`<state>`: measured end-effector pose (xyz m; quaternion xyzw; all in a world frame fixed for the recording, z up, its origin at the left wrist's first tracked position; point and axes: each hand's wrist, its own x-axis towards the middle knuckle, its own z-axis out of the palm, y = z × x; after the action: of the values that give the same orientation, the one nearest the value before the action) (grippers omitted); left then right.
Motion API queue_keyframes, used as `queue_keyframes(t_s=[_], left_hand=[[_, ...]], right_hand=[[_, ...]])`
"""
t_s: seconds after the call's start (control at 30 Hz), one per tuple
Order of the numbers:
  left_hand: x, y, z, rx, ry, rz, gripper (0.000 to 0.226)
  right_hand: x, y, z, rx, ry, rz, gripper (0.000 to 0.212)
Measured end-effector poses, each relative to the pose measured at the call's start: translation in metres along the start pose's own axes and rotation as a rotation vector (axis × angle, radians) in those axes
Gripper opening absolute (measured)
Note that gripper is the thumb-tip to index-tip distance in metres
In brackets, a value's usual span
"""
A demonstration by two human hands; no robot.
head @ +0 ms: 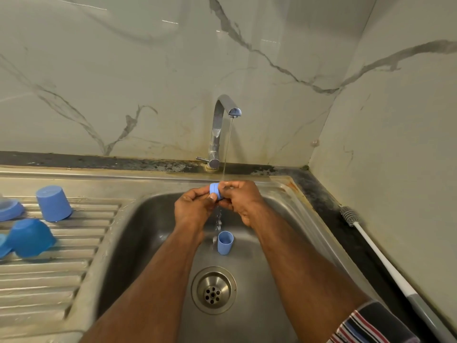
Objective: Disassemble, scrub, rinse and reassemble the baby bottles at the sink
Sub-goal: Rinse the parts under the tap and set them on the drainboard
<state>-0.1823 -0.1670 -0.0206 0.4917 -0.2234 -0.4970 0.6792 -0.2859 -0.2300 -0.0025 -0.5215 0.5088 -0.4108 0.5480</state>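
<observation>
Both hands meet under the running tap (223, 112) over the steel sink (153, 219). A small blue bottle ring (214, 190) is pinched between my left hand (194, 206) and my right hand (239, 200), and the water stream lands on it. Below the hands, a small blue cup-shaped cap (225, 243) stands upright on the sink floor, just behind the drain (214, 289). On the draining board at the left, a blue cap (53, 203) stands upside down, with another blue cap (31, 238) tipped over in front of it.
More blue bottle parts (10, 210) lie at the far left edge of the ribbed draining board (61, 268). A long white-handled bottle brush (380, 256) lies on the dark counter at the right, along the marble wall.
</observation>
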Motion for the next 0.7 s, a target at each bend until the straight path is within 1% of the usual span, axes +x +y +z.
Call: queue_keyframes(t_s=[0.07, 0.1, 0.2, 0.27, 0.37, 0.47, 0.53, 0.6, 0.67, 0.7], left_hand=[[0.001, -0.001, -0.002, 0.018, -0.003, -0.016, 0.012], [0.001, -0.001, -0.001, -0.022, -0.018, -0.045, 0.007], [0.000, -0.001, -0.001, -0.078, -0.041, -0.078, 0.009], [0.002, -0.003, -0.001, -0.060, -0.037, -0.056, 0.007], [0.001, -0.003, 0.001, -0.045, -0.053, -0.025, 0.010], [0.001, 0.000, 0.000, -0.056, -0.059, -0.054, 0.012], [0.001, 0.000, -0.001, -0.085, -0.080, -0.087, 0.015], [0.001, -0.001, 0.000, -0.080, -0.077, -0.077, 0.016], [-0.001, -0.001, 0.003, -0.067, -0.075, -0.049, 0.010], [-0.001, -0.002, 0.004, -0.060, -0.081, -0.037, 0.009]], right_hand=[[0.002, 0.001, -0.002, 0.095, 0.010, -0.013, 0.017], [0.002, 0.002, -0.002, 0.103, 0.008, -0.021, 0.018], [0.002, 0.006, 0.002, 0.098, -0.036, -0.027, 0.024], [0.001, 0.006, 0.005, 0.083, -0.046, -0.012, 0.022], [0.002, 0.005, 0.009, -0.015, -0.057, -0.003, 0.023], [0.007, 0.007, 0.013, 0.005, -0.037, -0.020, 0.015], [0.009, 0.009, 0.013, -0.021, 0.011, -0.033, 0.011], [0.009, 0.010, 0.009, 0.049, 0.027, -0.022, 0.012], [0.007, 0.007, 0.005, 0.162, 0.036, 0.008, 0.009], [0.006, 0.005, 0.005, 0.173, 0.040, 0.032, 0.008]])
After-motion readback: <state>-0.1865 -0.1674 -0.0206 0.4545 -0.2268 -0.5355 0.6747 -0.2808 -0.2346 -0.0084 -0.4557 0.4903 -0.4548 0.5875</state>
